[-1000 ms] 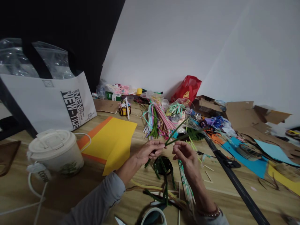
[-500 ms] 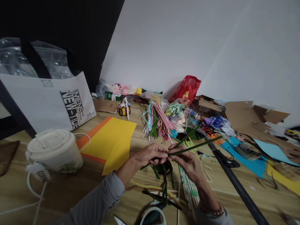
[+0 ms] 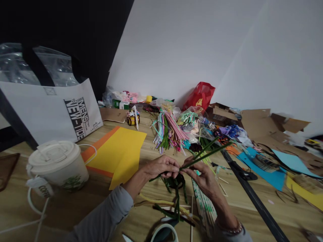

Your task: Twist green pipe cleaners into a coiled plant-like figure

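Two long green pipe cleaners (image 3: 213, 150) slant up to the right from between my hands. My left hand (image 3: 163, 167) pinches their near ends, its fingertips close to those of the other hand. My right hand (image 3: 203, 176) is closed on the same stems, thumb and forefinger pressed together. Below the hands, dark green bent pipe cleaners (image 3: 177, 198) hang or lie; whether they join the held ones is hidden. Beneath them on the table are yellow strips (image 3: 161, 201). A pale ring-shaped thing (image 3: 164, 228) shows at the bottom edge.
Yellow sheets (image 3: 126, 148) and a lidded white cup (image 3: 58, 164) stand left, before a white bag (image 3: 50, 114). Bundled colourful pipe cleaners (image 3: 174, 129) lie ahead. Green-patterned strips (image 3: 204, 201) lie by my right forearm; a dark bar (image 3: 254, 198) and blue sheets (image 3: 272, 174) lie farther right.
The free ends of the two green pipe cleaners have come closer together. My right fingers have shifted slightly along them; my left hand stays nearly in place.
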A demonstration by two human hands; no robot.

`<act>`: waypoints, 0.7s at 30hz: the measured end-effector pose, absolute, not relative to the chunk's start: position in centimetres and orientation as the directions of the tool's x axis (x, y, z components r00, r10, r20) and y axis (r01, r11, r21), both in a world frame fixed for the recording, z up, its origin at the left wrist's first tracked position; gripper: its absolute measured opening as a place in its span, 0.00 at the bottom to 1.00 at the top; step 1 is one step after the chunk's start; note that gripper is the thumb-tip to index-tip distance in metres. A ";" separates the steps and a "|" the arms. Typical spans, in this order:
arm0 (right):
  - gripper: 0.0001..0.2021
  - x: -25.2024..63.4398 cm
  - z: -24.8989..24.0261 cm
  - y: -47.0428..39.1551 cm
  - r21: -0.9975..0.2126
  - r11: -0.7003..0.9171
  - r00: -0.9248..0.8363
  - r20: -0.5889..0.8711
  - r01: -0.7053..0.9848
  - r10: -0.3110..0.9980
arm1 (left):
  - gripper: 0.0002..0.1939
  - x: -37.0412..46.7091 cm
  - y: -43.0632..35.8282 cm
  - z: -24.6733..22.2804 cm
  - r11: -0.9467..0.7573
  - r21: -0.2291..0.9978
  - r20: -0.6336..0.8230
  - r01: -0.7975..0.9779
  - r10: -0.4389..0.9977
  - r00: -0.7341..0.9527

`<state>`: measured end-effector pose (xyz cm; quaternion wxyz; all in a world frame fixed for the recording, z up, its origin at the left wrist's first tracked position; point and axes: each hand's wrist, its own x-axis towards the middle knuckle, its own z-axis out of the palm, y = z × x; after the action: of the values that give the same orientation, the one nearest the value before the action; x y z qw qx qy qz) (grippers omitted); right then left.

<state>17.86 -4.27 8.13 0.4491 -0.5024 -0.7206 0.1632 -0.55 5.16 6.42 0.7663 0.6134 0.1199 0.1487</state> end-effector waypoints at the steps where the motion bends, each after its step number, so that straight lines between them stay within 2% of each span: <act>1: 0.07 17.8 8.1 -4.3 -0.697 0.421 -0.074 0.470 0.580 0.880 | 0.16 -0.5 5.2 6.4 0.175 0.981 0.005 -0.079 0.389 0.921; 4: 0.08 17.4 7.8 -4.1 -0.727 0.348 -0.008 0.426 0.592 0.905 | 0.15 -0.1 5.0 6.5 0.028 0.998 0.044 -0.064 0.467 0.883; 7: 0.10 16.9 7.4 -3.9 -0.775 0.264 0.076 0.372 0.574 0.925 | 0.12 0.5 4.4 6.8 -0.290 0.957 0.164 0.022 0.600 0.783; 9: 0.11 16.7 7.0 -3.7 -0.815 0.212 0.136 0.333 0.540 0.933 | 0.11 0.7 3.6 6.9 -0.542 0.829 0.295 0.136 0.632 0.716; 11: 0.13 16.6 6.7 -3.4 -0.845 0.176 0.186 0.306 0.505 0.934 | 0.10 0.8 2.8 6.9 -0.735 0.627 0.400 0.258 0.587 0.704; 13: 0.15 16.6 6.4 -3.2 -0.864 0.146 0.219 0.280 0.482 0.935 | 0.11 0.8 2.2 6.8 -0.838 0.426 0.431 0.341 0.520 0.737; 15: 0.15 16.8 6.1 -3.0 -0.876 0.119 0.245 0.258 0.468 0.934 | 0.12 0.9 1.9 6.6 -0.866 0.318 0.427 0.386 0.495 0.757; 17: 0.15 16.8 6.0 -2.9 -0.893 0.111 0.255 0.240 0.436 0.937 | 0.10 1.0 2.1 6.5 -0.857 0.352 0.445 0.376 0.507 0.738; 21: 0.14 15.9 6.3 -3.2 -0.937 0.171 0.238 0.249 0.305 0.939 | 0.08 1.2 3.4 6.5 -0.704 0.671 0.468 0.233 0.646 0.603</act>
<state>15.90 -3.17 6.29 0.5393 -0.5729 -0.5428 0.2939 1.19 3.40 6.46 0.2844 0.8489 0.2590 0.3625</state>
